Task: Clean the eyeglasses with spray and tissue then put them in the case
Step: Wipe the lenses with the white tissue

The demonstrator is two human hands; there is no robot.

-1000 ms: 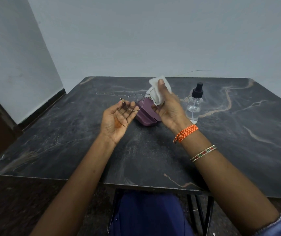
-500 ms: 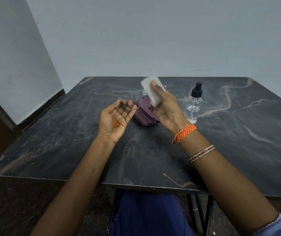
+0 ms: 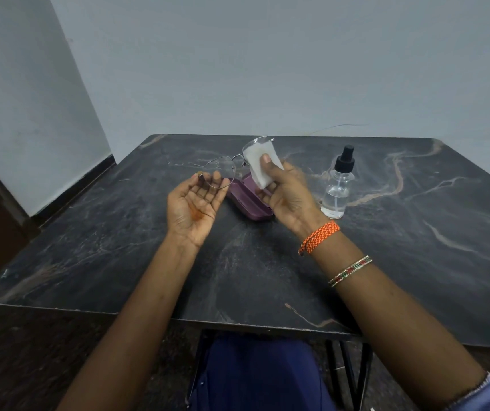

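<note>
- Landmark: the purple case [image 3: 248, 201] lies open on the dark marble table [image 3: 416, 247]; all positions below are given relative to it.
- Eyeglasses [image 3: 223, 170]: held in the air just above and behind the case, thin metal frame, one lens over each hand.
- Left hand [image 3: 195, 204]: to the left of the case, palm up, fingers nearly straight; the fingertips support the rim of the left lens. No curled grip is visible.
- Right hand [image 3: 285, 192]: directly over the right end of the case, thumb and fingers pinching a white tissue [image 3: 260, 164] against the other lens.
- Spray bottle [image 3: 338, 185]: upright on the table, to the right of the case, clear of both hands.
- Step in hand, as judged: wiping the lenses with the tissue. Storage has not begun; the case holds nothing visible.
- Next move, as judged: finish the wipe, shift the tissue to the second lens, then fold the temples before lowering the frame into the case.
- Caution: the left-hand support is light; excess wiping pressure could tip the frame.
</note>
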